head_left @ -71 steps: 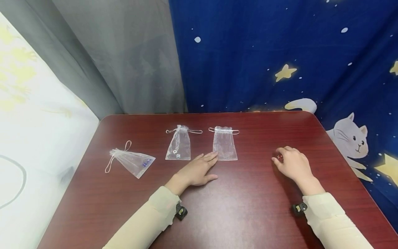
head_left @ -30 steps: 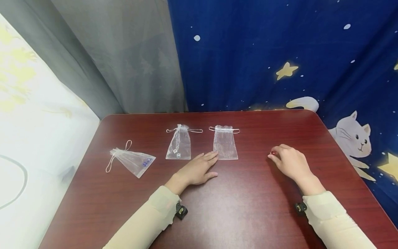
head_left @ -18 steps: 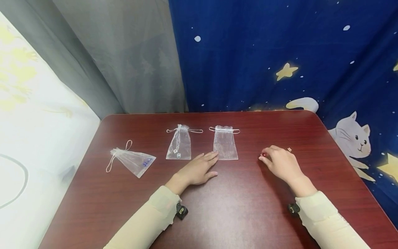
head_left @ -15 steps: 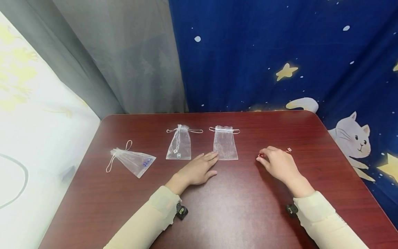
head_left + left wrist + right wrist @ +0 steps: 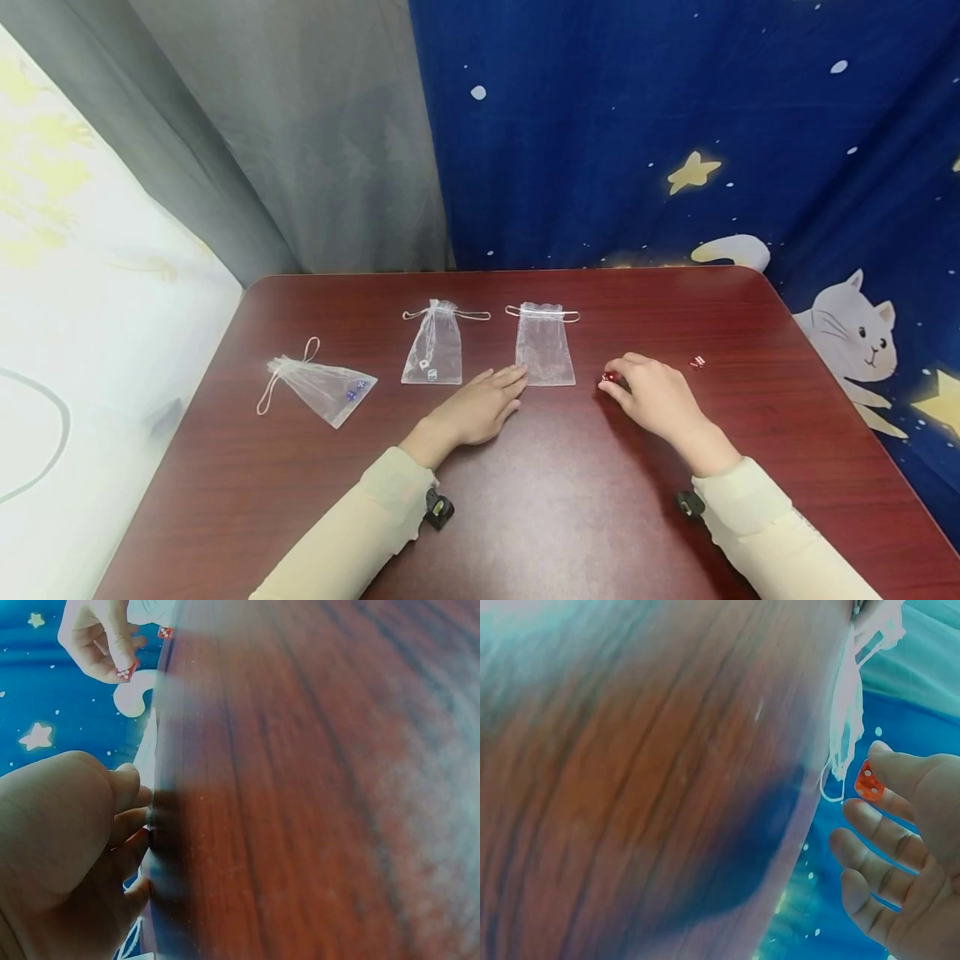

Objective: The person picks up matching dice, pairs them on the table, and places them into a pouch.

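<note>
My right hand (image 5: 660,400) pinches a red die (image 5: 869,781) with white pips between thumb and forefinger, close over the table right of the bags. In the right wrist view its other fingers are loosely bent and hold nothing. Flat on the table, my left hand (image 5: 465,411) has its fingertips at the lower left corner of a sheer white drawstring bag (image 5: 545,346). Nothing shows inside that bag. A second red die (image 5: 697,362) lies beyond my right hand, to its right.
Left of that bag lies another sheer bag (image 5: 444,342) with clear dice in it. Farther left, a tilted bag (image 5: 311,385) contains blue dice (image 5: 356,390). A blue curtain (image 5: 585,133) and a grey one (image 5: 322,150) hang behind the table (image 5: 540,517).
My right hand has taken hold of one red die and moved left with it towards the bags, uncovering the other red die. My left hand stays in place.
</note>
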Demonstrator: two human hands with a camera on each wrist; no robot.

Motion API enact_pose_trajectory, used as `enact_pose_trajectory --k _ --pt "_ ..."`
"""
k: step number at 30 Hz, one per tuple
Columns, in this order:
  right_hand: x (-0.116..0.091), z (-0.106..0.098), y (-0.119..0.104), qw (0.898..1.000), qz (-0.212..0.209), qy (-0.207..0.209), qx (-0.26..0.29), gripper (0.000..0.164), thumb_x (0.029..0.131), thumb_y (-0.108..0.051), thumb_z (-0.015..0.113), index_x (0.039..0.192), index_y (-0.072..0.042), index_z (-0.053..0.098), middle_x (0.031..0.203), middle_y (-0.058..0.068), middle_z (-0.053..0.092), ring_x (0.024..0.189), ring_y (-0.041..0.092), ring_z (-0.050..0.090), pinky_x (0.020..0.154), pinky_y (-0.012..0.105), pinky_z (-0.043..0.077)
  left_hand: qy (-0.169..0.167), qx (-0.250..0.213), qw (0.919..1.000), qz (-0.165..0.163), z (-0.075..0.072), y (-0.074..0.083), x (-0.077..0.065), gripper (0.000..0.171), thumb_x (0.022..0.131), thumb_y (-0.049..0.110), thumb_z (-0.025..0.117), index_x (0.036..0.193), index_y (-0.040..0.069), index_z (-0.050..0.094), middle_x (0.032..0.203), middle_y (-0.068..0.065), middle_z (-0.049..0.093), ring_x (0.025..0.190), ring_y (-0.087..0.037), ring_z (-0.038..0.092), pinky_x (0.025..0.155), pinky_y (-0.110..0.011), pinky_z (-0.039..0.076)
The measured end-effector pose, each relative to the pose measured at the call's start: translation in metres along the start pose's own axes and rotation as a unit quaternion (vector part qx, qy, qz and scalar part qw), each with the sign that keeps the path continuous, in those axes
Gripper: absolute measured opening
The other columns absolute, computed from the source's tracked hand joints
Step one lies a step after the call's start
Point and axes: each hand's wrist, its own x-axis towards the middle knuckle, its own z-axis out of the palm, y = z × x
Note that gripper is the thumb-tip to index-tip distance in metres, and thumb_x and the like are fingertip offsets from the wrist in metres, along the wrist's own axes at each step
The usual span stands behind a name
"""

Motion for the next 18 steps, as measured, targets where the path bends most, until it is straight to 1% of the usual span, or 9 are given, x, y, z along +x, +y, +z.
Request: enact_pose_trajectory --k 8,18 --pt "0.003 0.005 -0.011 1.000 -0.020 0.000 0.006 0.020 0.087 -0.026 0.081 0.099 -0.012 0.075 0.088 0.001 0.069 0.076 0.026 0.069 0.063 0.049 0.056 -0.001 -0.004 1.0000 -0.001 0.000 0.000 0.000 0.050 0.110 0.024 0.041 0.156 0.005 0.037 0.164 -0.009 0.030 0.152 -0.023 0.024 0.123 -0.047 0.020" --pt "0.008 0.008 -0.029 0.998 -0.053 0.009 0.009 0.020 0.085 -0.027 0.083 0.096 -0.012 0.075 0.083 -0.003 0.066 0.069 0.019 0.064 0.060 0.044 0.056 0.001 0.001 1.0000 0.000 0.001 -0.001 0.000 0.050 0.110 0.025 0.041 0.156 0.004 0.038 0.164 -0.010 0.030 0.152 -0.024 0.025 0.123 -0.048 0.020"
